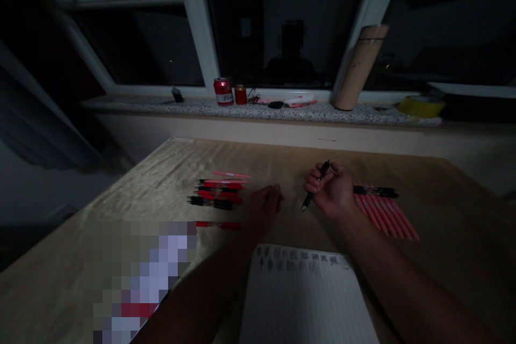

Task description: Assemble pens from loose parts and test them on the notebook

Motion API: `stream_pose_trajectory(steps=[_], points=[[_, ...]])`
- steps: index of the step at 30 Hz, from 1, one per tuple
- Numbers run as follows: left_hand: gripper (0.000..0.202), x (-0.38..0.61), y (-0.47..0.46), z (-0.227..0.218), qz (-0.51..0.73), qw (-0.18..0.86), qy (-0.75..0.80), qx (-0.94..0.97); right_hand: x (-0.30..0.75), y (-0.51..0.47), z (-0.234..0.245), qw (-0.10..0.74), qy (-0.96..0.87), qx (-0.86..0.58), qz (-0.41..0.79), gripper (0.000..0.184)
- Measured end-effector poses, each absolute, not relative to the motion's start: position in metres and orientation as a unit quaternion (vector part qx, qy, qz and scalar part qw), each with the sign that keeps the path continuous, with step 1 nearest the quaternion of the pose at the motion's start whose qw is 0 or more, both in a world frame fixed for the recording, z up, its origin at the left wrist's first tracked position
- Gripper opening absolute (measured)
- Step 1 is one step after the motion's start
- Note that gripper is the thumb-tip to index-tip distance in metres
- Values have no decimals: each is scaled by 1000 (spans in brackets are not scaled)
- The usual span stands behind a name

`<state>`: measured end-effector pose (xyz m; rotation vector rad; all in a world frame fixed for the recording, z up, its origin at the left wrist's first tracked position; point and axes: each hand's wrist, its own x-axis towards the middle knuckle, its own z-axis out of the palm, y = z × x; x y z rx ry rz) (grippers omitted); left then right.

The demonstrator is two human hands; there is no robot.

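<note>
My right hand (328,188) is raised over the table with its fingers wrapped round a black pen (308,201), tip pointing down and to the left. Low over the table, my left hand (266,201) has its fingers curled in, and no object shows in it. To its left lies a group of red, black and pink pens (217,191), with a single red pen (220,224) nearer to me. Right of my right hand, pink pencils (385,215) lie side by side below several black pens (377,191). A lined notebook (306,301) with rows of dark scribbles lies between my forearms.
On the windowsill (193,106) stand a red can (223,91), a small jar (241,94) and a tall tan cylinder (358,70). A yellow tape roll (421,106) lies farther right. A blurred-out patch (161,269) covers something on the table's left. The light is dim.
</note>
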<state>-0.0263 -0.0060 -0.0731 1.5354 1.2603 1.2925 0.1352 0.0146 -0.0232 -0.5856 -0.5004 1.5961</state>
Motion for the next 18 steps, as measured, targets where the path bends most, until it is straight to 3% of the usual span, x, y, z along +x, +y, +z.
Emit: stream_pose_trajectory(steps=[5, 18], points=[[46, -26, -6, -74, 504, 379, 491, 601, 138, 11, -24, 609, -239, -240, 717, 35], [46, -26, -6, -75, 499, 375, 485, 612, 139, 9, -21, 631, -205, -224, 714, 34]])
